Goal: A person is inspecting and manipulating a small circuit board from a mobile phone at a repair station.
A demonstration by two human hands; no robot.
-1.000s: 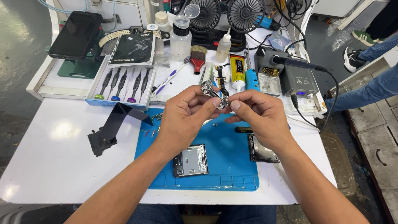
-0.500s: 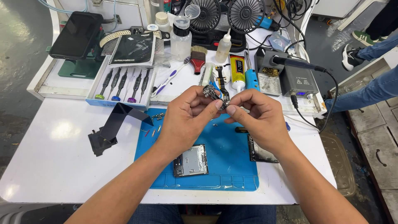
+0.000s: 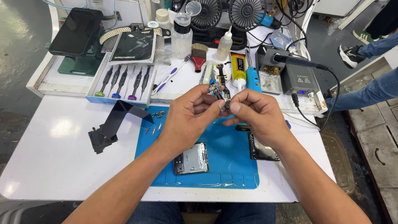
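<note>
While the half-second-old view had both hands meeting at this same spot, little has shifted: the left hand (image 3: 188,118) and right hand (image 3: 257,118) stay pinched tight on the small circuit board (image 3: 219,96), held in the air above the blue mat (image 3: 232,161). Below, a metal phone frame (image 3: 191,158) lies on the mat, on a white table (image 3: 54,157). Screwdrivers (image 3: 122,81), fans (image 3: 244,12) and a soldering station (image 3: 300,79) crowd the back.
</note>
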